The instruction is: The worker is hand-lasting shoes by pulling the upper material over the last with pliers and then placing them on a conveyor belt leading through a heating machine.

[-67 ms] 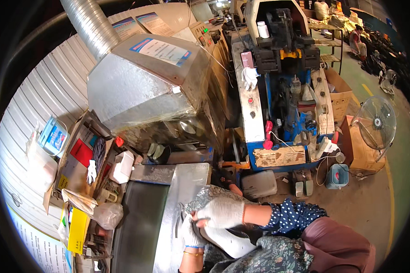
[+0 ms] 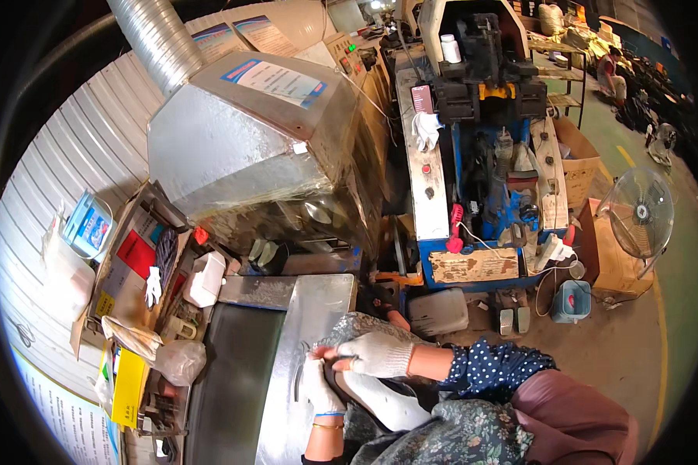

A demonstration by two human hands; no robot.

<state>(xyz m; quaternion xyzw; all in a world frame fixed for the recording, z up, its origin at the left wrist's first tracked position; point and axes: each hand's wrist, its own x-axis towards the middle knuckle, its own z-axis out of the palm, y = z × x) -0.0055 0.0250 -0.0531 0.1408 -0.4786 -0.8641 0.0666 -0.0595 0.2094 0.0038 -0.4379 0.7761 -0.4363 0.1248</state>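
Over my lap, both hands in pale knitted gloves with bare fingertips work at a shoe upper (image 2: 388, 401), a long piece with a smooth white face and a dark edge. My left hand (image 2: 321, 387) is closed at its far left end, beside the metal ledge. My right hand (image 2: 378, 355) comes across from the right, its bent fingers meeting the left hand's fingertips at that same end. What lies between the fingertips is hidden. A dark floral apron (image 2: 473, 434) lies beneath the piece.
A dark conveyor belt (image 2: 236, 380) with a metal ledge (image 2: 318, 310) runs at my left, below a metal hood (image 2: 233, 147). Ahead stands a blue-framed machine (image 2: 473, 267). A fan (image 2: 640, 213), a blue bucket (image 2: 571, 301) and a cluttered shelf (image 2: 132, 271) stand around; a person sits far right.
My right hand has shifted slightly left and up, its fingers spreading a little. The shoe upper has tilted, so more of its white face and dark edge shows.
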